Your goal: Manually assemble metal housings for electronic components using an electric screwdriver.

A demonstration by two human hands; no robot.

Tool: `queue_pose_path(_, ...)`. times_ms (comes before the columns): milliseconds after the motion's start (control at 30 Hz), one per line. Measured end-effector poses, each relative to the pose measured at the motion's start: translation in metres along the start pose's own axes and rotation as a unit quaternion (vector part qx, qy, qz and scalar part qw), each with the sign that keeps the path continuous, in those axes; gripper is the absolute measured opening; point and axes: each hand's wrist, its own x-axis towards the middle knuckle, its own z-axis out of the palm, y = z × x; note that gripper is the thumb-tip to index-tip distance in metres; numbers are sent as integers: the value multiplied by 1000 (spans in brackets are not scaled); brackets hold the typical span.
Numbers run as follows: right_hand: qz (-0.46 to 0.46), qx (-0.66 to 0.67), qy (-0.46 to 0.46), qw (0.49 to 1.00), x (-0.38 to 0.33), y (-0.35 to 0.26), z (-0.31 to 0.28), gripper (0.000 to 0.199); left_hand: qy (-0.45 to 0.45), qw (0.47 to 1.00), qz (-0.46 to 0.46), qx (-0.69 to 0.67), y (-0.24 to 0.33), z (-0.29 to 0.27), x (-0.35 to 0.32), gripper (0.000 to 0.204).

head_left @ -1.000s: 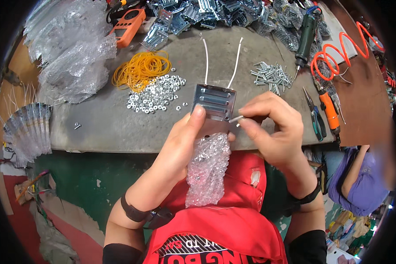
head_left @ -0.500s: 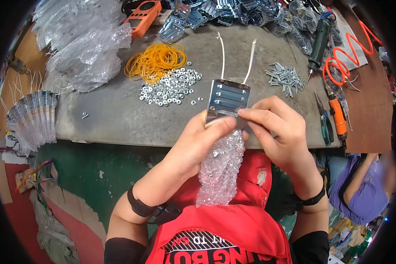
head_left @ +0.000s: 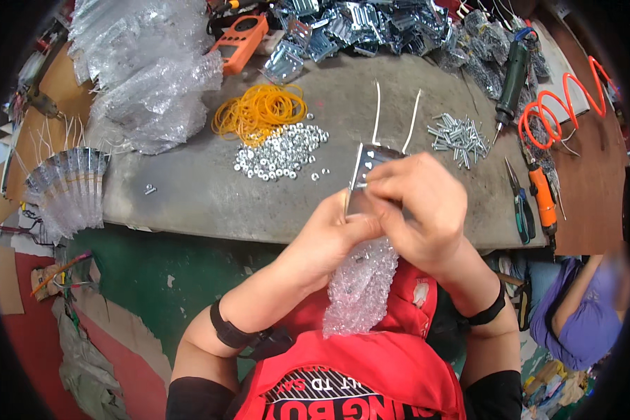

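Observation:
My left hand [head_left: 329,231] grips the lower part of a shiny metal plate [head_left: 355,175], thumb across its near end. Two white wires [head_left: 377,115] stick out from the plate's far end. Bubble wrap [head_left: 360,294] hangs from its near end over my lap. Over the plate's face, the fingers of my right hand [head_left: 427,203] are pinched together. A small bright tip shows at those fingertips, too blurred to name. My right hand hides much of the plate.
Beyond my hands lie hex nuts [head_left: 276,154], yellow rubber bands [head_left: 255,112] and screws [head_left: 460,138]. Pliers [head_left: 519,203] and an orange-handled screwdriver [head_left: 541,192] are at right, beside a green power screwdriver [head_left: 514,77]. Wrapped plates [head_left: 70,189] fan out at left. A person in purple [head_left: 577,315] is at right.
The plate has turned so that its left edge shows more. My right hand has come further over its face, hiding more of it. The whole view has shifted slightly.

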Motion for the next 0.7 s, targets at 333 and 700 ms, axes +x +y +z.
queue_pose_path(333, 175, 8, -186, 967, -34, -15, -18, 84, 63, 997, -3, 46, 11, 8, 14, 32)
queue_pose_path(700, 376, 145, -38, 915, -74, -2, -25, 69, 107, 382, 158, 904, 135, -80, 84, 43)
